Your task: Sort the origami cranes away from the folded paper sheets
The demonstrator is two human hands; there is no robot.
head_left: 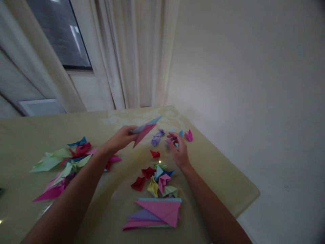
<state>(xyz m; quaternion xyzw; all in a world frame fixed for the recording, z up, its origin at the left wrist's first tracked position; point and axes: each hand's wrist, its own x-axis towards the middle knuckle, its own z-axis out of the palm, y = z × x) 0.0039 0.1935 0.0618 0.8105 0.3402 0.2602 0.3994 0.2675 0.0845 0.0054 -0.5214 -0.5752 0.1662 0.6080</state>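
Observation:
My left hand pinches a folded paper piece, pink below and pale blue above, and holds it just above the table. My right hand hovers to its right with fingers loosely curled and apart, nothing in it. Its fingertips are close to a small blue folded piece and a purple folded figure. A small red folded piece lies between my hands.
A yellowish table fills the lower view, its right edge running along a white wall. A stack of folded triangles lies near me, small origami pieces behind it, and long folded shapes at left. Curtains hang behind.

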